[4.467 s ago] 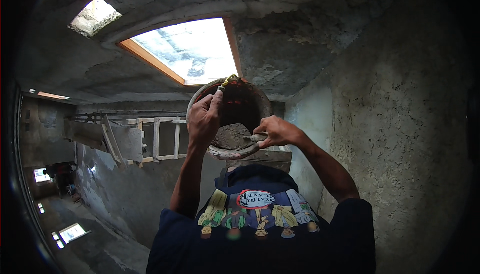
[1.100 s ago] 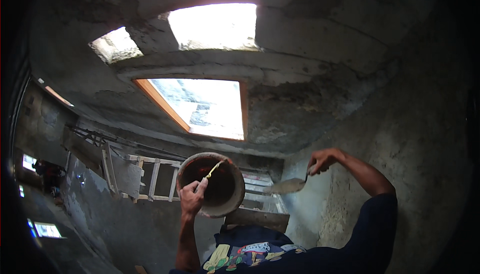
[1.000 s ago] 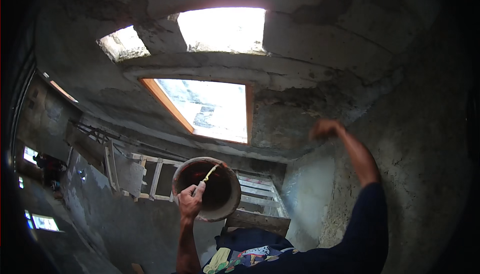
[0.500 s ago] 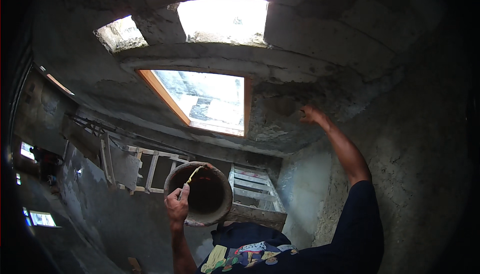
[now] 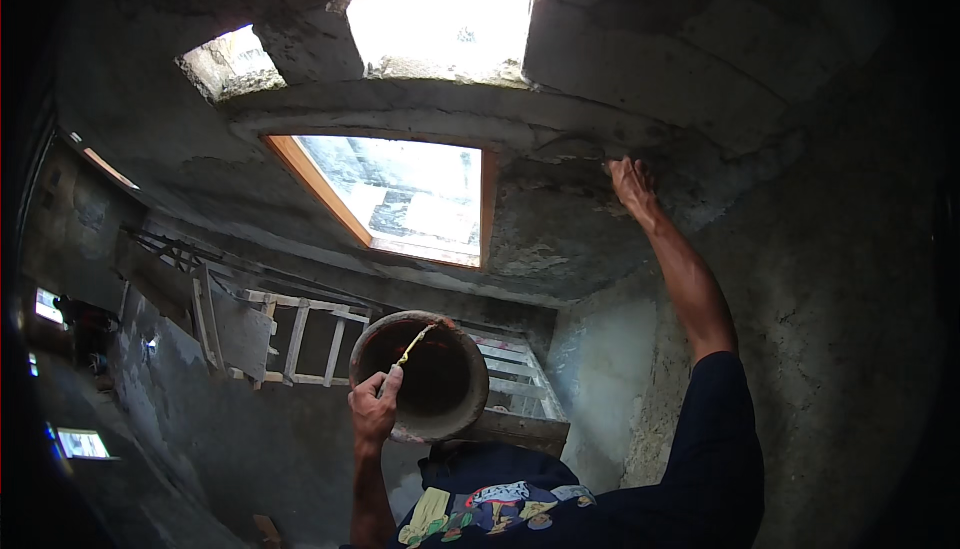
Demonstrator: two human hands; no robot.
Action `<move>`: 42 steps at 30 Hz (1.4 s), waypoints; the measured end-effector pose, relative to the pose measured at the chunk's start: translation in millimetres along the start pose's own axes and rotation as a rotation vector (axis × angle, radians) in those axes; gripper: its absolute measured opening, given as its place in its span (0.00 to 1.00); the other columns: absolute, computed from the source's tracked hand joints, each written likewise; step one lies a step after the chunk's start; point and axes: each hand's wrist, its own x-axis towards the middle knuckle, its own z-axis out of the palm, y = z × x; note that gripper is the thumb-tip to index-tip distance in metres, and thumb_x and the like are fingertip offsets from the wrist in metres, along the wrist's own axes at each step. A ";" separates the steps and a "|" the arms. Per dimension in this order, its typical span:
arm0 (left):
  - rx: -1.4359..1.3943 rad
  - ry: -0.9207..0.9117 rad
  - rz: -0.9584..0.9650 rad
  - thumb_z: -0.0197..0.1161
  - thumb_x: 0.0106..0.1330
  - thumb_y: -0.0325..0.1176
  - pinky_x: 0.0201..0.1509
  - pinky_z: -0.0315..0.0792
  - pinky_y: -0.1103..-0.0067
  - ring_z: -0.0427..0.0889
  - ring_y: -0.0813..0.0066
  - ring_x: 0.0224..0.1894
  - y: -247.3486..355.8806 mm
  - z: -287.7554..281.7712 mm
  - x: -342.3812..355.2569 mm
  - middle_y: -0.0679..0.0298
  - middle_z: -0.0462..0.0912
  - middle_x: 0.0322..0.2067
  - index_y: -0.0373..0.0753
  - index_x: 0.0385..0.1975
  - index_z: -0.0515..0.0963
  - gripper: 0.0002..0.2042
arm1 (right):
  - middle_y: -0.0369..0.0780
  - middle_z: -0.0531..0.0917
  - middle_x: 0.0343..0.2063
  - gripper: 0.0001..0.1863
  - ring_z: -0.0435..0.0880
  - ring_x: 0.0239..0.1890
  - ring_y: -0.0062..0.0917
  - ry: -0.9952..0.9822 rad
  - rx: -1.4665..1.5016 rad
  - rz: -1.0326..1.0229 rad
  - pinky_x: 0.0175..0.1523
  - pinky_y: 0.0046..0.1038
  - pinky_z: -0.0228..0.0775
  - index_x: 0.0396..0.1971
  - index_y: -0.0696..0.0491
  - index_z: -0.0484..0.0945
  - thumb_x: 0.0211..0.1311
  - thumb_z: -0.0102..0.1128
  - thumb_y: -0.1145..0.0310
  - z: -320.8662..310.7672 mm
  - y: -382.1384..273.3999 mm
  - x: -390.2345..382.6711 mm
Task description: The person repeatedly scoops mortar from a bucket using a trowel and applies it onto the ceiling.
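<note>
My left hand [image 5: 375, 404] grips the yellow cord handle [image 5: 410, 347] of a round, mortar-crusted bucket [image 5: 452, 411], held low in the middle with its dark inside showing. My right hand [image 5: 632, 187] is raised on the right against the rough grey concrete ceiling [image 5: 730, 79], right of the wood-framed skylight [image 5: 375, 199]. Its fingers are closed round a trowel, whose dark blade is hard to tell from the plaster.
A pale wooden ladder-like frame [image 5: 298, 341] with boards lies beyond the bucket on the left, and a slatted wooden structure [image 5: 520, 374] behind it. A concrete wall [image 5: 820, 349] fills the right. Two bright openings [image 5: 440, 34] sit above the skylight.
The trowel has gone from down beside the bucket up to the ceiling with my right hand, which has climbed further in the last half second. The bucket stays low in my left hand.
</note>
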 end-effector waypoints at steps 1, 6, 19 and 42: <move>-0.008 -0.004 0.010 0.61 0.67 0.47 0.22 0.57 0.74 0.59 0.81 0.18 -1.0 0.9 -1.4 0.68 0.62 0.12 0.30 0.19 0.73 0.24 | 0.50 0.80 0.37 0.16 0.79 0.43 0.52 0.123 0.000 0.001 0.43 0.51 0.74 0.36 0.54 0.79 0.70 0.43 0.61 -8.0 -7.5 -5.4; -0.028 -0.015 0.062 0.61 0.68 0.47 0.22 0.57 0.75 0.59 0.82 0.18 -3.9 10.8 1.5 0.69 0.62 0.12 0.31 0.18 0.73 0.24 | 0.48 0.81 0.39 0.21 0.81 0.42 0.49 -0.108 -0.064 0.080 0.46 0.46 0.75 0.52 0.47 0.76 0.55 0.62 0.68 -75.3 -14.7 -40.2; -0.028 -0.125 0.165 0.60 0.70 0.44 0.21 0.57 0.77 0.60 0.86 0.18 30.4 -2.7 5.5 0.70 0.63 0.12 0.32 0.20 0.73 0.22 | 0.44 0.86 0.40 0.24 0.87 0.35 0.29 -0.694 0.724 -0.046 0.43 0.31 0.78 0.49 0.55 0.81 0.50 0.70 0.63 -207.4 -39.6 -234.5; -0.190 -0.284 0.367 0.58 0.71 0.42 0.21 0.56 0.76 0.61 0.84 0.17 60.1 22.2 -14.0 0.65 0.66 0.12 0.33 0.24 0.75 0.18 | 0.45 0.86 0.30 0.10 0.88 0.35 0.34 -0.691 0.072 -0.455 0.35 0.33 0.79 0.27 0.52 0.86 0.57 0.55 0.69 -79.0 -267.9 -309.6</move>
